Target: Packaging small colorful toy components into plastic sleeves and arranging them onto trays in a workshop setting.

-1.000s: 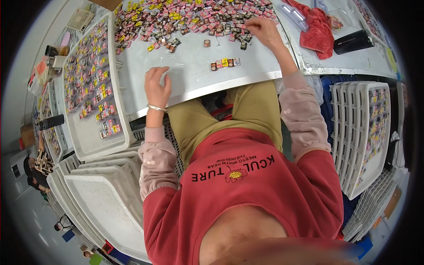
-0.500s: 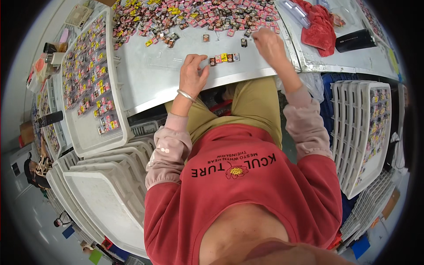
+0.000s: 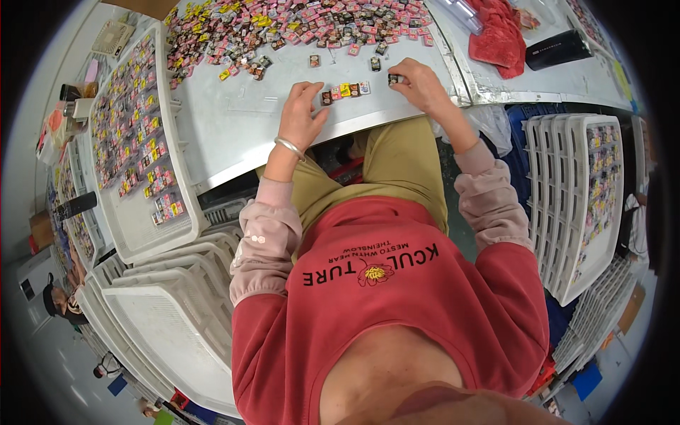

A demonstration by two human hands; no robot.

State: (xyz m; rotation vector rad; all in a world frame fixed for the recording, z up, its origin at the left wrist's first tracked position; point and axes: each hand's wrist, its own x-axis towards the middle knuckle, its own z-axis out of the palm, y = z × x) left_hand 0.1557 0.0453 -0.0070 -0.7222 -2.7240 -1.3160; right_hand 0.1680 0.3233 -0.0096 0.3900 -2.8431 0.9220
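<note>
A short row of small printed boxes (image 3: 345, 91), dark, pink, yellow and white, lies on the pale table in front of me. At the row's left end is my left hand (image 3: 302, 119), its thumb and forefinger apart with nothing between them. To the right of the row, my right hand (image 3: 423, 91) pinches a small dark box (image 3: 393, 79) between thumb and fingertips. Two loose small boxes lie beyond the row: a brownish one (image 3: 314, 61) and a dark one (image 3: 375, 64).
A broad heap of small boxes (image 3: 297, 28) covers the table's far side. On the left stands a white tray (image 3: 188, 170) of grouped boxes, with stacked trays (image 3: 170, 312) below. A red cloth (image 3: 496, 42) and black bottle (image 3: 559, 49) lie right, above more upright trays (image 3: 567, 212).
My right hand has come back left and nearer from the heap's edge, with a dark box in its fingers. My left hand stays by the row. The whole view has shifted slightly.
</note>
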